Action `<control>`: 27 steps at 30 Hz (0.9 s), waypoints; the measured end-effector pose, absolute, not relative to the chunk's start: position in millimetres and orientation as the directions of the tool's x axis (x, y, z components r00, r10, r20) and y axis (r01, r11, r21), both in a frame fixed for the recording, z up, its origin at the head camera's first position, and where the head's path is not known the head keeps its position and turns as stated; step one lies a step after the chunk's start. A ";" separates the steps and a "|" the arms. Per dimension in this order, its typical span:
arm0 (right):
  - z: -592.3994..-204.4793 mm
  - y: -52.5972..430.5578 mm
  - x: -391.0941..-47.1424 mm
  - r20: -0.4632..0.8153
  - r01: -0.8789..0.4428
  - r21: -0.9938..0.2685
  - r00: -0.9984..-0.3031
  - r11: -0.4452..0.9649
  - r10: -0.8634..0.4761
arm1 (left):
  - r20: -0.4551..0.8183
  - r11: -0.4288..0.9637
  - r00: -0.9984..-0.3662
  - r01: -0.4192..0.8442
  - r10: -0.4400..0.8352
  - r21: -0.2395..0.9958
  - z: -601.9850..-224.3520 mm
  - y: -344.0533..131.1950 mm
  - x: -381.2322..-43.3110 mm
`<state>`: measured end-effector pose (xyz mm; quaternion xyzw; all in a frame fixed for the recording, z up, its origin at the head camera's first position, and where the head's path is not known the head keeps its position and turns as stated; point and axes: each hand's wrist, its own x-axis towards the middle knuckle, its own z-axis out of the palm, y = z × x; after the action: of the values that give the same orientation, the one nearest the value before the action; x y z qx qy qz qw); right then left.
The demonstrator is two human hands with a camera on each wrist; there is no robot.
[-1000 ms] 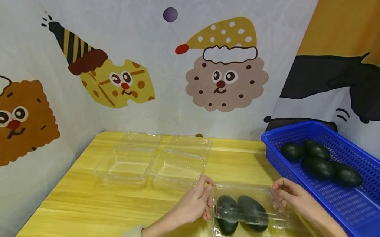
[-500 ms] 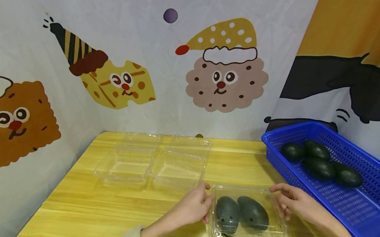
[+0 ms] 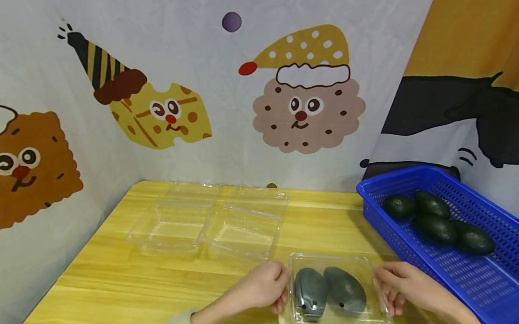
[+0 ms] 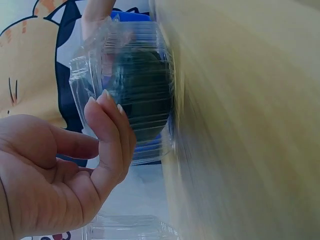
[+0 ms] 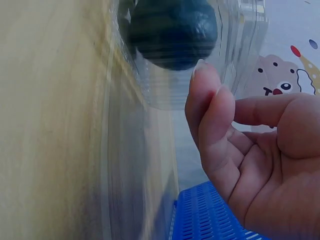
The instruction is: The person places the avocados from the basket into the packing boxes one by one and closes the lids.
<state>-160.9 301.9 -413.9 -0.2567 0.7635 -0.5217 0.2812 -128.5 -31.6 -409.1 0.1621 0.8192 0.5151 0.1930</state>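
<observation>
A clear plastic clamshell container (image 3: 352, 322) stands on the table with its lid down and two dark green avocados (image 3: 344, 291) inside. My left hand (image 3: 264, 287) is at its left side, fingers bent and fingertips by the wall; the left wrist view shows the thumb apart from the lid. At the opposite side is my right hand (image 3: 407, 288), its loosely bent fingertips close to the wall in the right wrist view. Neither hand visibly grips the container. Whether the lid's edge is fully snapped down cannot be made out.
Two more clear clamshells, a left one (image 3: 172, 224) and a right one (image 3: 245, 232), lie with lids raised on the wooden table (image 3: 139, 290). A blue plastic basket (image 3: 500, 303) holding several avocados (image 3: 434, 230) stands at the right. A printed cloth (image 3: 222, 164) hangs behind.
The lid has come down over the two avocados. Both hands have shifted from the lid's far corners toward me, along the container's sides.
</observation>
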 end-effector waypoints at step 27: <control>-411.0 296.7 -154.3 -0.102 -0.149 -0.918 -0.807 0.369 -0.581 | -0.073 0.313 -0.871 0.096 0.486 0.945 -410.4 -31.0 -134.1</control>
<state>-154.3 296.7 -411.0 -0.2280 0.8001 -0.5135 0.2104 -134.1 -31.0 -410.4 0.1839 0.7909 0.5566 0.1755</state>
